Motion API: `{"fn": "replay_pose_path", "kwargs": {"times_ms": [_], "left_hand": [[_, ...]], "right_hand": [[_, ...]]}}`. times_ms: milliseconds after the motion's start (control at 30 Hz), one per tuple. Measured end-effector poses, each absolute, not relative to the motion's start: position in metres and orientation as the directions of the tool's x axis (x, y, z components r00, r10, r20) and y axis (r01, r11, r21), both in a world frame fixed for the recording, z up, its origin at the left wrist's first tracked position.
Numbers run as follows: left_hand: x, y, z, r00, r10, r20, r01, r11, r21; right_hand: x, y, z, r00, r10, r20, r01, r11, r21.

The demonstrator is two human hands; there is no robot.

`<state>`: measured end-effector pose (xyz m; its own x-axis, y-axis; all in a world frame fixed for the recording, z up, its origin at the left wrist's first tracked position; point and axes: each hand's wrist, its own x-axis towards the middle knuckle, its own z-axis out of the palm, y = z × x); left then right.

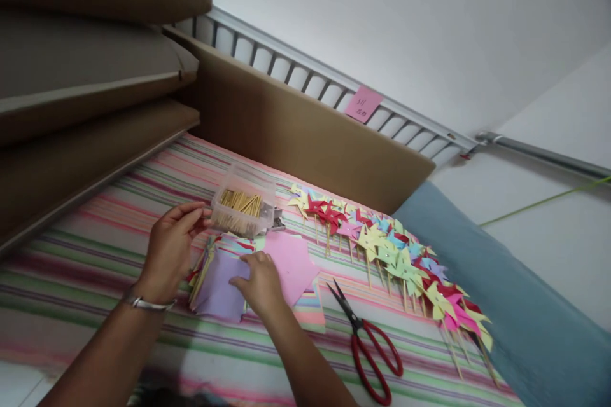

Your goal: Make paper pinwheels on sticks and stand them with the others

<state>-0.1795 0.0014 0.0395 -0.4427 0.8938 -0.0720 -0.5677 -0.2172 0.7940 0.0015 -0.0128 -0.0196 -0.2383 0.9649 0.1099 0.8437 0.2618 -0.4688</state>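
Observation:
My left hand is closed beside the left wall of a clear plastic box, thumb and fingertips drawn together; whatever may be between them is too small to make out. Inside the box lie many thin golden sticks and paler ones nearer me. My right hand rests on the stack of coloured paper, thumb and fingers at the right edge of a purple paper sheet. Pink paper lies just right of that hand, over more pastel sheets.
Red-handled scissors lie with blades apart to the right. Many paper pinwheels on sticks form a long row behind them. A brown board stands along the back, and folded brown panels rise at left. Striped cloth covers the surface.

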Motion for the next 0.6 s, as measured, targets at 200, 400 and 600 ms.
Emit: {"fn": "replay_pose_path", "kwargs": {"times_ms": [200, 400, 600], "left_hand": [[-0.197, -0.006, 0.042, -0.456, 0.887, -0.074, -0.563, -0.223, 0.796], [-0.196, -0.010, 0.042, -0.417, 0.903, -0.099, -0.584, -0.182, 0.791], [-0.181, -0.014, 0.037, -0.234, 0.961, -0.146, -0.506, 0.008, 0.863]], "right_hand": [[-0.010, -0.009, -0.017, -0.235, 0.970, 0.069, 0.897, 0.243, -0.369], [-0.009, -0.012, -0.012, -0.226, 0.965, 0.133, 0.859, 0.262, -0.440], [0.007, -0.015, -0.003, -0.177, 0.973, 0.151, 0.845, 0.229, -0.483]]}}
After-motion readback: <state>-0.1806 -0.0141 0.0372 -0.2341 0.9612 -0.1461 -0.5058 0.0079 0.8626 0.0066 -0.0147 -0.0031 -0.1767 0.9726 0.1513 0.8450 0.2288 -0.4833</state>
